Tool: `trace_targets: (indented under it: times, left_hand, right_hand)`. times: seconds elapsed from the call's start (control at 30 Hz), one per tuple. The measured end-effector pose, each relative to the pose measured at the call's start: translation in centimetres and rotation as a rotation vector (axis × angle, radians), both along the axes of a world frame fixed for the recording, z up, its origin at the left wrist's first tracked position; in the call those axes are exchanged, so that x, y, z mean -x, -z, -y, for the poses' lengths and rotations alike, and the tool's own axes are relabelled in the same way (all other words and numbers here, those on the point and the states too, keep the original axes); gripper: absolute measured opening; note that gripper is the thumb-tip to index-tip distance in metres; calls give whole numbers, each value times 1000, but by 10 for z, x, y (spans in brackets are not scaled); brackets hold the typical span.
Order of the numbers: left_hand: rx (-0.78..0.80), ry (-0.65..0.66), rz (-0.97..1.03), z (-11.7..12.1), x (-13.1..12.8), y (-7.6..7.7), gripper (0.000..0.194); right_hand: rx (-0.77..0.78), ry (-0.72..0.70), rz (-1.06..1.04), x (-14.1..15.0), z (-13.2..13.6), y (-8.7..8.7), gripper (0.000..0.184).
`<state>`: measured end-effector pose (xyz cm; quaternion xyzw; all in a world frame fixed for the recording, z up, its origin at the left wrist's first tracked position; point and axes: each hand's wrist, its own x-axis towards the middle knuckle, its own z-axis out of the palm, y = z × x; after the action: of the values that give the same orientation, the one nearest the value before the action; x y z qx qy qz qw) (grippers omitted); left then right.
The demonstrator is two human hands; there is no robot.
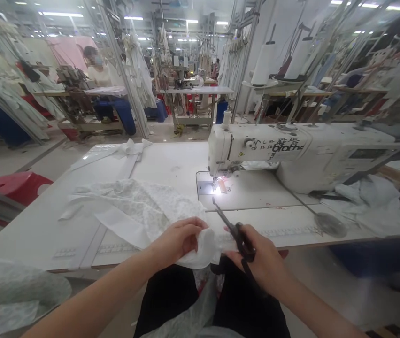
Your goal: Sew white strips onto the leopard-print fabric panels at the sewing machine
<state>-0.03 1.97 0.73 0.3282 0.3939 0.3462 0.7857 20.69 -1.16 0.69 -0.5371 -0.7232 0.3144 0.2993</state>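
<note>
While the left hand (pixel 180 239) pinches a bunched fold of white fabric (pixel 140 209) at the near table (pixel 38 225) edge, fingers curled shut on it, the right hand (pixel 259 260) grips black scissors (pixel 237 232), fingers through the handles, blades pointing far-left toward the sewing machine (pixel 305 150).

Blades look nearly together; can't tell for sure, they're thin and blurred. Rest of the fabric spreads left and far across the table, some hanging off the near edge into the lap.

My read on doing this well:
- keep the fold taut between left fingers so the blade meets a firm edge
- tips only, small snip, close to the seam
- left fingertips sit just beside the blades; keep them behind the cut line
- hold loose layers clear so only the wanted bit gets cut

Hard to make out:
- what exactly sits between the blades; a thread would be too fine to see
- right-hand fingers partly hidden by the scissor handles
- needle area washed out by the machine lamp
- grey fabric at near left is cut off by the frame
- a person at a far-left bench, blurred
</note>
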Motion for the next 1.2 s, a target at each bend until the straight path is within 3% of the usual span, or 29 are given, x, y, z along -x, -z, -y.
trace_targets:
  times: [0.07,0.13,0.23,0.43,0.63,0.8,0.93,1.2]
  left_hand:
    - [-32,3,-46,-1,-2,-1,11]
    - [-55,1,-109,0,-3,-4,14]
    - [-58,12,-159,1,-6,-8,19]
    - [-55,8,-201,-1,-7,2,17]
    - [-306,108,-321,1,-8,2,22]
    - [-280,58,-350,1,-4,-5,26]
    - [-269,47,-411,-1,-2,-6,27]
    - [-246,123,-510,2,-7,-6,24]
  right_hand:
    - [-96,-60,-51,8,-7,-9,27]
    - [-159,-108,-87,17,-13,-14,18]
    - [-188,-131,-112,26,-19,-11,10]
    - [-182,-52,-146,31,-19,6,13]
    - [-90,37,-202,25,-19,-1,15]
    - [5,-109,101,-7,-20,-17,25]
    - [67,-144,336,-31,-17,-21,30]
    - [12,-172,575,-35,-13,-28,41]
